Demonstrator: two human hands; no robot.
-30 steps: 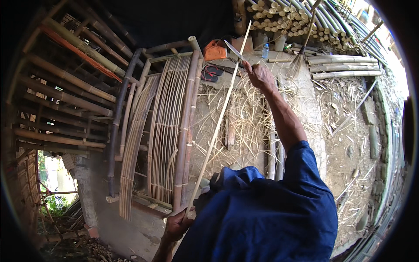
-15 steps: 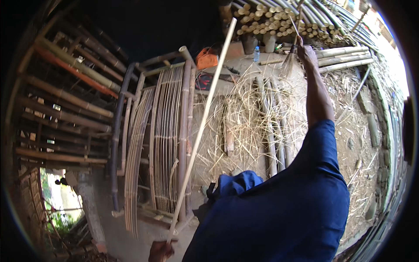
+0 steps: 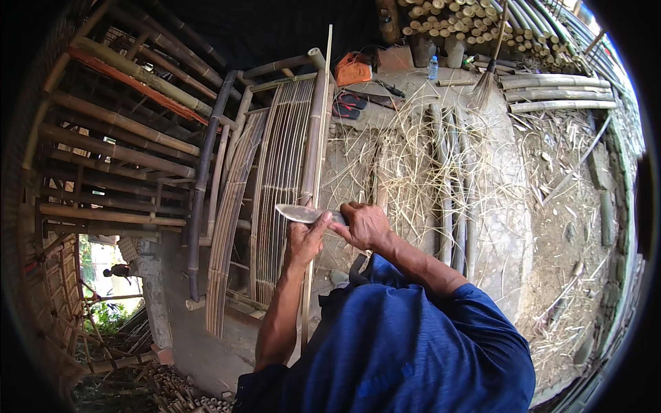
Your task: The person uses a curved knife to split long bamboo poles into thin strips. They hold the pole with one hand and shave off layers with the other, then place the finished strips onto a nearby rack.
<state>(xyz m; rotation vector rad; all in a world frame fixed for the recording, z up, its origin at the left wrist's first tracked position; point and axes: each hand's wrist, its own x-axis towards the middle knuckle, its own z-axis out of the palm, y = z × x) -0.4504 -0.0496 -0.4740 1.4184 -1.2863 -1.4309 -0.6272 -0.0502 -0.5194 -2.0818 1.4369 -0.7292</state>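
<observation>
In front of my chest my right hand [image 3: 365, 226] is closed round the dark handle of a knife [image 3: 297, 213]. Its broad, pointed blade faces left and crosses a long, pale bamboo strip [image 3: 308, 296]. Just below the blade, my left hand [image 3: 305, 242] is wrapped round the strip, its thumb up beside the blade near the handle. The strip stretches from close to my body up past the bamboo frame. Whether the edge is cutting into the strip cannot be made out.
To the left stands a bamboo frame [image 3: 319, 131] bearing bundles of thin strips [image 3: 234, 206]. Shavings [image 3: 406, 158] litter the ground beside several poles [image 3: 441, 186]. Farther off are sandals [image 3: 348, 104], an orange bag [image 3: 353, 71], a bottle [image 3: 433, 67], a broom [image 3: 485, 86] and stacked bamboo [image 3: 461, 20].
My right hand has come back from far out with the knife and now meets my left. My left hand has moved up from the lower edge, and the strip stands more upright.
</observation>
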